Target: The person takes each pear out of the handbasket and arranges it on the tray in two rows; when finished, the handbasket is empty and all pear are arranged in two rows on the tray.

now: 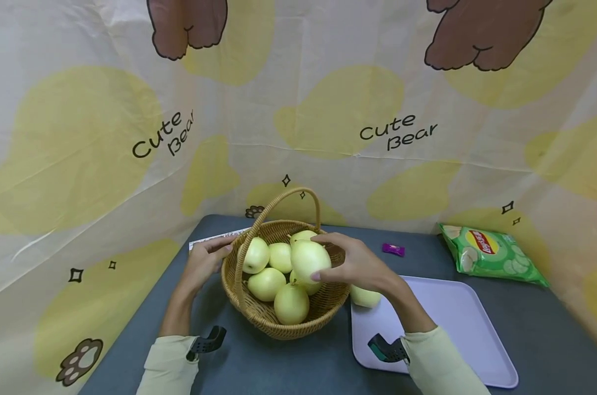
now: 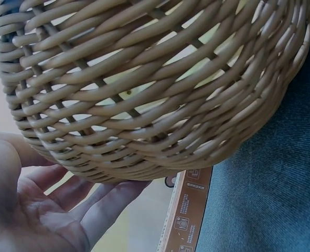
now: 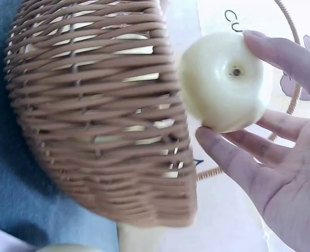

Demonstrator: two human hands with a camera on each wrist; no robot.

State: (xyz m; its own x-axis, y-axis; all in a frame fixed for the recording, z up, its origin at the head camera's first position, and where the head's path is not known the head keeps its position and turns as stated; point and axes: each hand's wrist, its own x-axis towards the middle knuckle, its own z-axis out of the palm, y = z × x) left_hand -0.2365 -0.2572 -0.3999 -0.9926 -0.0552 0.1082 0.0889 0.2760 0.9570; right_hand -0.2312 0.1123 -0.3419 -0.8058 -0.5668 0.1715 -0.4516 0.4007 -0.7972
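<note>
A wicker basket (image 1: 293, 332) with a tall hoop handle stands on the table, holding several pale yellow-green pears (image 1: 266, 284). Over its right side, my right hand (image 1: 359, 263) grips one pear (image 1: 310, 260) between thumb and fingertips. The right wrist view shows this pear (image 3: 223, 81) by the basket's rim, its dimpled end towards the camera. At the basket's left side, my left hand (image 1: 204, 263) touches the wall near the rim. Its fingers (image 2: 110, 207) lie fairly straight against the weave in the left wrist view, partly hidden behind it.
A lilac tray (image 1: 446, 312) lies right of the basket, with another pear (image 1: 364, 297) at its near-left corner area, partly behind my right wrist. Beyond are a small purple packet (image 1: 393, 249) and a green chip bag (image 1: 493, 255). A flat printed item (image 1: 214, 237) lies behind my left hand.
</note>
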